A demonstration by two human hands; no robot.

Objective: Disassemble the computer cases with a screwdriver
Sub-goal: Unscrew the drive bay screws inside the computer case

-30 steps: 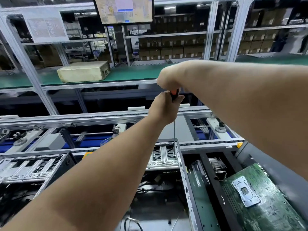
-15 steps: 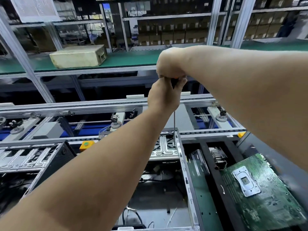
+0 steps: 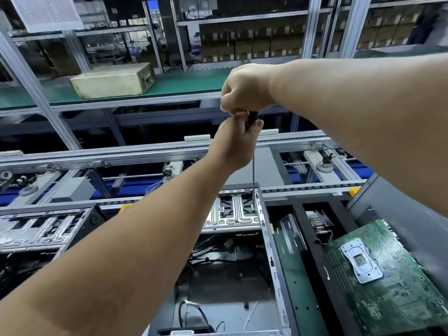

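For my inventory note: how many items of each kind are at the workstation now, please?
Hands: 2 (left hand, right hand)
Screwdriver: 1
Open computer cases: 2 (centre, left)
Green motherboard: 1
Beige box: 1
Total: 7

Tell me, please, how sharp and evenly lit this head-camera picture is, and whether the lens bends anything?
Head view: the wide lens bows the conveyor rails and shelf posts; the motherboard at lower right is smeared by motion blur; the hands on the screwdriver are fairly sharp; glare shines off the metal drive bracket; the space under the shelf is dark.
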